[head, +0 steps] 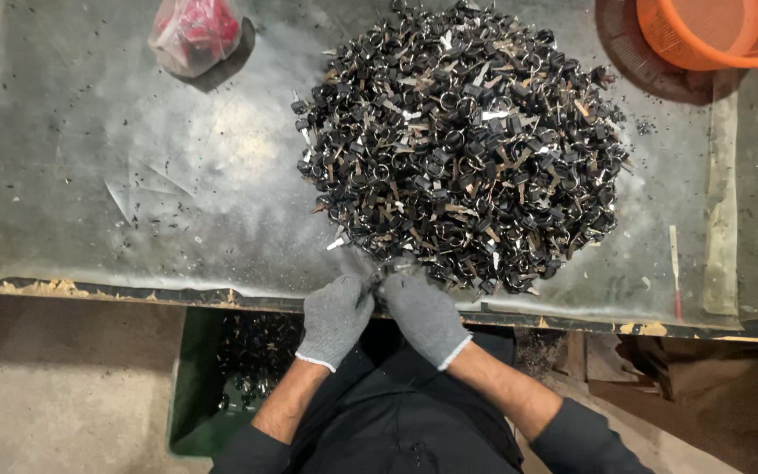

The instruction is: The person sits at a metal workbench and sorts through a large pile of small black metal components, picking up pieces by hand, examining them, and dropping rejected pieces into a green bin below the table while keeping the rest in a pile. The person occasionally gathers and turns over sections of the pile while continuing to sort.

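Both my grey-gloved hands, left (333,318) & right (425,316), pinch one small black metal piece (377,279) at desk (133,193) edge, just below big black pile (460,145). Best keep grip tight, close to edge.

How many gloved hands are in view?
2: the left hand and right hand, both at the table's near edge, meeting over a small part beside the pile.

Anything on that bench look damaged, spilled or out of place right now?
Mostly wear. The table's front edge is chipped, showing pale ragged material, and the grey cover sheet is creased and scuffed. Small black bits lie scattered away from the pile of black parts. Both gloved hands, left hand and right hand, meet at the pile's near edge.
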Motion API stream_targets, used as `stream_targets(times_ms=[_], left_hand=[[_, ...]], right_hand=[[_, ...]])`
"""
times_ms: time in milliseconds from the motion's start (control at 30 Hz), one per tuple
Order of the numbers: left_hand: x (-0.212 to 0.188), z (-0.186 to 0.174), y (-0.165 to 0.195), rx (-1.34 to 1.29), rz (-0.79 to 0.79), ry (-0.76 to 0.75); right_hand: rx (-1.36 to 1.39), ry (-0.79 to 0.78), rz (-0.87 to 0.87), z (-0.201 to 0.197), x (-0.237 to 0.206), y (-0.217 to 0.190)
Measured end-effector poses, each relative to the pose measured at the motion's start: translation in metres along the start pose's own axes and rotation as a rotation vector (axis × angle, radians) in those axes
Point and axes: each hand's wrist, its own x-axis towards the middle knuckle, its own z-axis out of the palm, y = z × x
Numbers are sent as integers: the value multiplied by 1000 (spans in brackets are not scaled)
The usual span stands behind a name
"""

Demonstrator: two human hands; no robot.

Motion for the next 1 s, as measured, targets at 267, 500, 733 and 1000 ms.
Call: stream_targets(times_ms=[267, 500, 733, 1000], left_hand=[[-1, 8, -8, -1, 25, 28], [0, 6, -4, -26, 28, 14], [3, 5, -2, 15, 0, -10], [8, -6, -1, -59, 45, 17]], right_hand=[[333, -34, -25, -4, 14, 1], [93, -63, 60, 1, 21, 3], [56, 122, 34, 0, 10, 2], [306, -111, 105, -10, 12, 7]])
